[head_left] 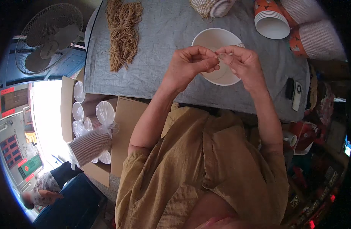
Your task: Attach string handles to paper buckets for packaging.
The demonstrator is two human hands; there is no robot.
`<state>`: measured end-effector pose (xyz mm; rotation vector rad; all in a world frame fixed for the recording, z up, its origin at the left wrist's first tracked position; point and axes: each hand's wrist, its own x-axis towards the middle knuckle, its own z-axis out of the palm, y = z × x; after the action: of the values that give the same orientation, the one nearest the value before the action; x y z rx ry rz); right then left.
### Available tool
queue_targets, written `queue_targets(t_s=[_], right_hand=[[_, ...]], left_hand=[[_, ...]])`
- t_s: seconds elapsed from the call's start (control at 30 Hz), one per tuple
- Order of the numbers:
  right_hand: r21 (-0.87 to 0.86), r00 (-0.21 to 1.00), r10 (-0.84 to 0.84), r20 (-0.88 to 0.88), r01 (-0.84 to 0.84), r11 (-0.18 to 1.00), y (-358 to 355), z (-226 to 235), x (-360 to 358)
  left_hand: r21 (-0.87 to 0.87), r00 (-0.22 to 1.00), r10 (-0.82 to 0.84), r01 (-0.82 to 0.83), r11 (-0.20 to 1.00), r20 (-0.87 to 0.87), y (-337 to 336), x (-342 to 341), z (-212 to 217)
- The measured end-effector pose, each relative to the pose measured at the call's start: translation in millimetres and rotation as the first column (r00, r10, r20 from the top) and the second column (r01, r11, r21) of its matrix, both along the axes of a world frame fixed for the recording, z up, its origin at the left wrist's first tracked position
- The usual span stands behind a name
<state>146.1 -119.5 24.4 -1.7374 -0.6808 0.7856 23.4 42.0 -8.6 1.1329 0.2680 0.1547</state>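
Note:
Over a wide white paper tub, my two hands meet with their fingertips nearly touching. My left hand pinches with thumb and forefinger. Beside it my right hand also closes thumb against fingers. Something very small and pale sits between the fingertips, too small to name. The tub lies on the grey cloth-covered table, its pale inside showing below my hands. Farther off to the left lies a bundle of tan cords. A stack of striped-looking paper tubs with tan cord on it stands at the far edge.
Orange-patterned paper cups lie stacked at the far right, more stacks beside them. A white handheld device and a black item rest near the right edge. Left stand a cardboard box of bagged cup stacks and a fan. Another person is lower left.

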Motion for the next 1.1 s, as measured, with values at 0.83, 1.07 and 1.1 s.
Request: queue_targets(t_s=[0.83, 1.07, 1.1], right_hand=[[-0.019, 0.971, 0.239, -0.005, -0.239, 0.971, 0.6, 2.6, 12.2], [0.004, 0.934, 0.342, -0.102, -0.343, 0.939, -2.6, 1.4, 19.2], [0.004, 0.934, 0.343, -0.103, -0.345, 0.939, -2.6, 0.3, 18.3]], left_hand=[[0.13, 0.998, -0.05, 0.055, 0.99, -0.043, 4.4, -3.9, -0.2], [0.22, 0.996, -0.055, 0.069, 0.973, -0.07, 1.7, -6.5, 9.0], [0.219, 0.996, -0.053, 0.068, 0.973, -0.07, 1.9, -7.0, 7.4]])
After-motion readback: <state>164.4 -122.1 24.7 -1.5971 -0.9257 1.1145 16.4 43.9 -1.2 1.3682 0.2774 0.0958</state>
